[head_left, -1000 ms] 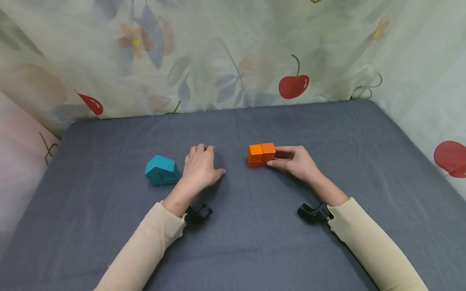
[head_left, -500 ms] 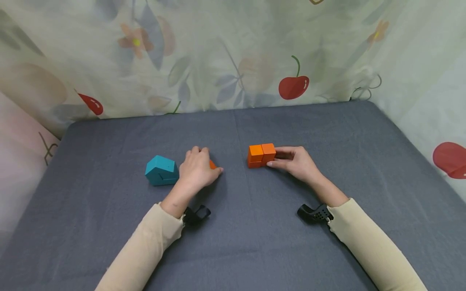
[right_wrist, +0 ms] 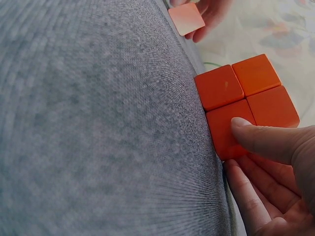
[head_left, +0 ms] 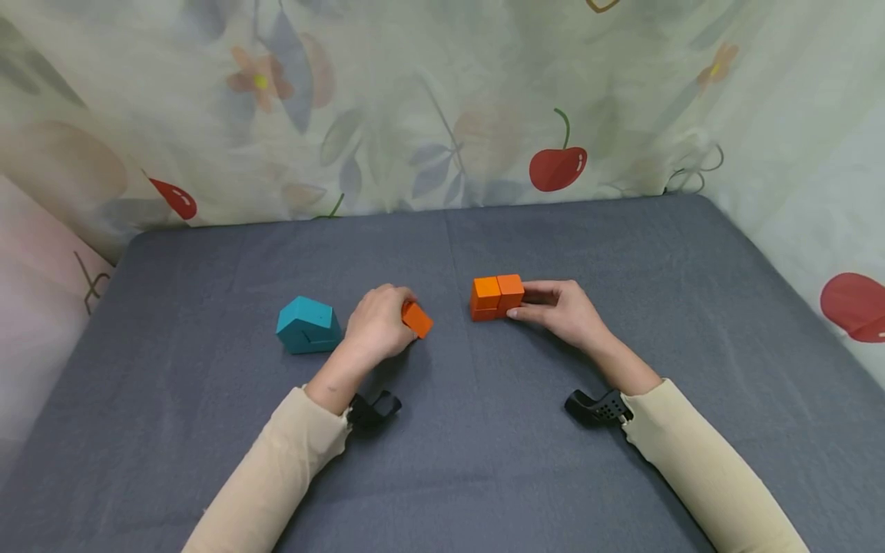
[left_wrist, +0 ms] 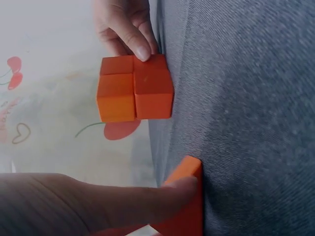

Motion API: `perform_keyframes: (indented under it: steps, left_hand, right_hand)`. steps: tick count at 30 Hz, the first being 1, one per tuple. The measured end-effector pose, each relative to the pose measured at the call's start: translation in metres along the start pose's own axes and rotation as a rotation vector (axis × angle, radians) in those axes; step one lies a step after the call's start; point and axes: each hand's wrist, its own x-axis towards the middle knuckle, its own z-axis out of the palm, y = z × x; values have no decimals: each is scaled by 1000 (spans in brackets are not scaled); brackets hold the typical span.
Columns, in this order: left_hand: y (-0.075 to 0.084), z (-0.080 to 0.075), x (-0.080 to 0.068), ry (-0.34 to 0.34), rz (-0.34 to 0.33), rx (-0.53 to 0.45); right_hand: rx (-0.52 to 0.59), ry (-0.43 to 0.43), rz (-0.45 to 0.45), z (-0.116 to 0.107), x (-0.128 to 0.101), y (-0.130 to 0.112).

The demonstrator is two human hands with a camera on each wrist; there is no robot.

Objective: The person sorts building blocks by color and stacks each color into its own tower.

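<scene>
My left hand (head_left: pixel 376 324) pinches an orange block (head_left: pixel 418 319) low over the grey cloth, tilted in the head view. In the left wrist view the thumb lies along that block's face (left_wrist: pixel 184 216). To its right stands a square stack of small orange cubes (head_left: pixel 497 298), two high and two wide. My right hand (head_left: pixel 568 311) grips the stack's right side, with the thumb (right_wrist: pixel 263 140) on the lower cube facing me and the fingers around the far side. The teal house-shaped blocks (head_left: pixel 308 326) sit just left of my left hand, apart from it.
A grey cloth (head_left: pixel 449 476) covers the table. Patterned curtains (head_left: pixel 429 100) hang behind the far edge and at both sides. Black wrist straps (head_left: pixel 600 405) sit at both cuffs.
My left hand has picked out the orange block, hidden beneath it at first, and turned it into view on its right side. The right hand and the cube stack stay in place.
</scene>
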Motion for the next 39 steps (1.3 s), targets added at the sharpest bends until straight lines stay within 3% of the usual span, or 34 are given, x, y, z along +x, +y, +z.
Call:
perform_keyframes:
  steps: [4, 15, 28, 39]
  left_hand:
    - [-1, 3, 3, 15, 23, -30]
    - [-3, 8, 10, 48, -52, -115]
    - [-2, 12, 18, 169, 24, -307]
    - [9, 13, 20, 270, 115, -374]
  right_hand:
    - [3, 2, -3, 0, 0, 1]
    - [13, 1, -6, 0, -1, 0]
    - [16, -1, -10, 0, -1, -1]
    - [35, -3, -12, 0, -1, 0]
